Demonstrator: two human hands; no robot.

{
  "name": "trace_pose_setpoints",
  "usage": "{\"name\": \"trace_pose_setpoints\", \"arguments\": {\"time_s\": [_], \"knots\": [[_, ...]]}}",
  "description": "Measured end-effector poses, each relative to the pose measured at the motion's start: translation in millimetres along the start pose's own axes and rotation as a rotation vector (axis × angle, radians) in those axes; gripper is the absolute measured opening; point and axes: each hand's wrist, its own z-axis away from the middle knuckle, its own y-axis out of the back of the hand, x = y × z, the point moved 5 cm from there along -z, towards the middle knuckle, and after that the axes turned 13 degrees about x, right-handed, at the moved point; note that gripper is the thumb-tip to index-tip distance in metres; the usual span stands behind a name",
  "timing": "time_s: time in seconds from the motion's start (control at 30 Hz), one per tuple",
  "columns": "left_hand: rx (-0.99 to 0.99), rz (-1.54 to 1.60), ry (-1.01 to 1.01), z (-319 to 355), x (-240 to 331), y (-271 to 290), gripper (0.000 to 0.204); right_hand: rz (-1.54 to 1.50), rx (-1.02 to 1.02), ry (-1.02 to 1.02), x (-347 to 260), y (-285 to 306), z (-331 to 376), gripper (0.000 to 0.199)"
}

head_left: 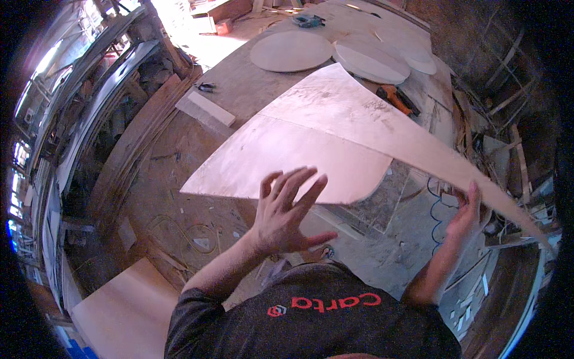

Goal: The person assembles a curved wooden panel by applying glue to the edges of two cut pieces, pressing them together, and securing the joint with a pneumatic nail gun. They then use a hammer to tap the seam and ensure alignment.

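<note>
A large pale thin board (359, 113) spans the middle. A line crosses it, and it tapers to a long narrow strip at the right. Below the line is a section with a rounded corner (299, 161); I cannot tell whether it is a separate piece. My left hand (290, 209) is raised in front of the near edge, fingers spread, holding nothing. At the narrow strip's near edge, my right hand (465, 212) grips the board with the thumb at its edge; the other fingers are partly hidden.
Round pale discs (290, 51) lie on the worktable beyond, with an orange-and-black power tool (397, 100) and a teal power tool (308, 21). Pliers (205, 87) and pale offcuts (206, 109) lie left. Stacked boards (128, 143) line the left; a blue coiled hose (436, 215) hangs right.
</note>
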Motion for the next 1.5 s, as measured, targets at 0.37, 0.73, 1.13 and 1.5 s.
{"name": "trace_pose_setpoints", "arguments": {"time_s": [0.37,0.73,1.13,1.5], "knots": [[0.375,-0.428,0.168,45,-115,43,0.071,-0.364,-0.451,0.373,-151,-169,23,0.061],[0.673,-0.29,0.242,22,-205,63,0.036,-0.149,-0.341,0.675,-176,-313,-8,0.037],[0.745,-0.297,0.407,-9,-236,79,0.023,0.183,-0.739,0.566,23,-492,-35,0.062],[0.929,0.074,0.601,10,-284,93,0.016,-0.071,-1.051,0.309,114,-564,-4,0.027]]}}
